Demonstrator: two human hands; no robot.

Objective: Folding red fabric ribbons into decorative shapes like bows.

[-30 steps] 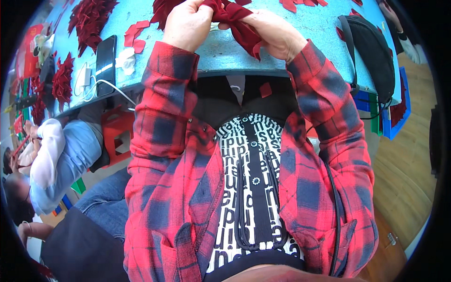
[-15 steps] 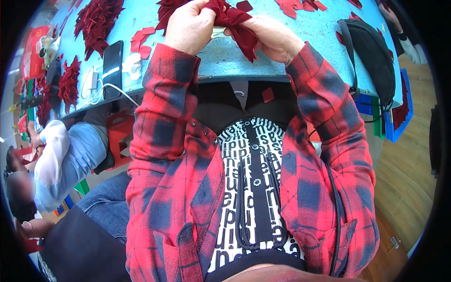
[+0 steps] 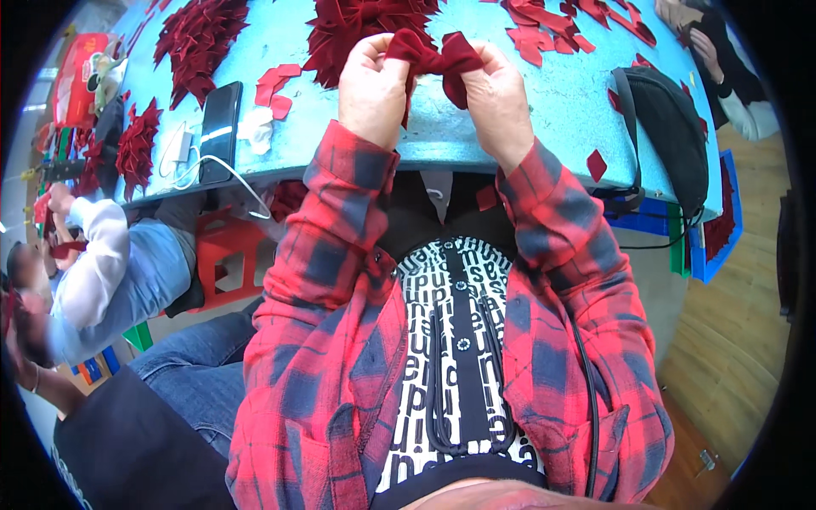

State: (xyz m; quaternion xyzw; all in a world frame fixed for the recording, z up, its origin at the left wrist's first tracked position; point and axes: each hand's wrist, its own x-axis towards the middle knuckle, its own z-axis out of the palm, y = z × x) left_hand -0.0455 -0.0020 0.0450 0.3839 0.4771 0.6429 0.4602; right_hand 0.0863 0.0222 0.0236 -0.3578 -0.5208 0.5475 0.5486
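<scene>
A dark red velvety bow (image 3: 433,59) with two loops and hanging tails is held up over the near part of the table. My left hand (image 3: 372,95) pinches its left loop between thumb and fingers. On the other side, my right hand (image 3: 501,106) grips the right loop the same way. The bow's knot shows between the two hands. Just beyond them lies a heap of dark red bows (image 3: 331,38), partly hidden by my left hand and the held bow.
On the blue table (image 3: 561,110) are another heap of bows (image 3: 194,51), red fabric pieces (image 3: 540,30), a phone (image 3: 221,127) with a white cable, crumpled tissue (image 3: 257,132) and a black bag (image 3: 667,119). Other people sit at left and far right. A red stool (image 3: 229,255) stands left.
Both hands have drawn lower and now hold the bow by its two loops, spread and facing me. Before, the cloth was bunched between them. The person at left has shifted an arm.
</scene>
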